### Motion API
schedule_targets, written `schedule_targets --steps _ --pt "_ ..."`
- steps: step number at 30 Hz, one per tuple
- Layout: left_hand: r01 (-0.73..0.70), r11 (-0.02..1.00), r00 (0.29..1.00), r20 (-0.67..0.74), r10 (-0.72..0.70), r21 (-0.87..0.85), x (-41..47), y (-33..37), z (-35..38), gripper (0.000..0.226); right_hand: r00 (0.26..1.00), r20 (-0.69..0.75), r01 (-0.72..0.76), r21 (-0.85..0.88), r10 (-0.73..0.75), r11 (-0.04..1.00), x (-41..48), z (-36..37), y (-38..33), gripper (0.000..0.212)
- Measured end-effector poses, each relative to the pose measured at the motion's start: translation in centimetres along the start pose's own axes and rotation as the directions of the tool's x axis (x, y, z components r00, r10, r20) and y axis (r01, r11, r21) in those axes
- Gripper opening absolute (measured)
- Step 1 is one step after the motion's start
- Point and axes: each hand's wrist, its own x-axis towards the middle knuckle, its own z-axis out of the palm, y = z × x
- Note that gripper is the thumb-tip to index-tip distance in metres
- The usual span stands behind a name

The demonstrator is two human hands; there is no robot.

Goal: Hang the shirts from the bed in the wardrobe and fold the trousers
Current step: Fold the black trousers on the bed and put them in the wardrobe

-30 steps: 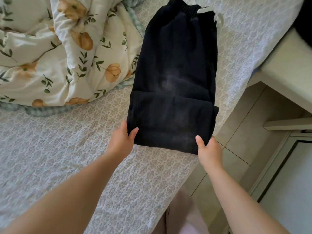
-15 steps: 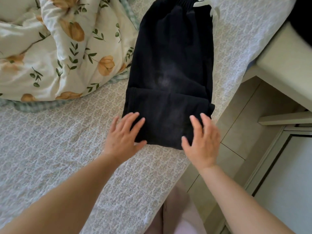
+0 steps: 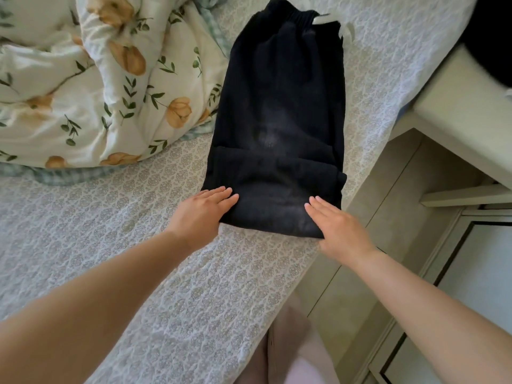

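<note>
Now both flat, spread hands, left hand (image 3: 200,215) and right hand (image 3: 336,226), press the folded trousers' (image 3: 279,112) near edge.

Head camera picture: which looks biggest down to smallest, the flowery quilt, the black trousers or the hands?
1. The flowery quilt, even cut off by the frame.
2. The black trousers.
3. The left hand and right hand, which look about alike.
</note>
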Motion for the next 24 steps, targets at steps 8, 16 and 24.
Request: schedule_targets --steps 8,16,24 --pt "-0.086 0.991 0.884 0.467 0.029 0.101 -4.6 1.0 -1.6 0.067 0.923 0.376 0.043 0.109 -0.082 0.993 -3.7 -1.6 -3.6 0.061" --pt "-0.059 0.974 0.864 0.500 -0.060 0.218 -5.0 4.4 1.1 0.076 0.972 -0.119 -0.116 0.511 0.204 0.852 -1.5 -0.2 -3.0 0.022" --pt "0.101 0.990 0.994 -0.020 -0.103 -0.100 0.6 4.6 1.7 0.061 0.713 0.006 -0.478 0.735 0.701 0.480 7.6 -1.2 -0.2 0.036"
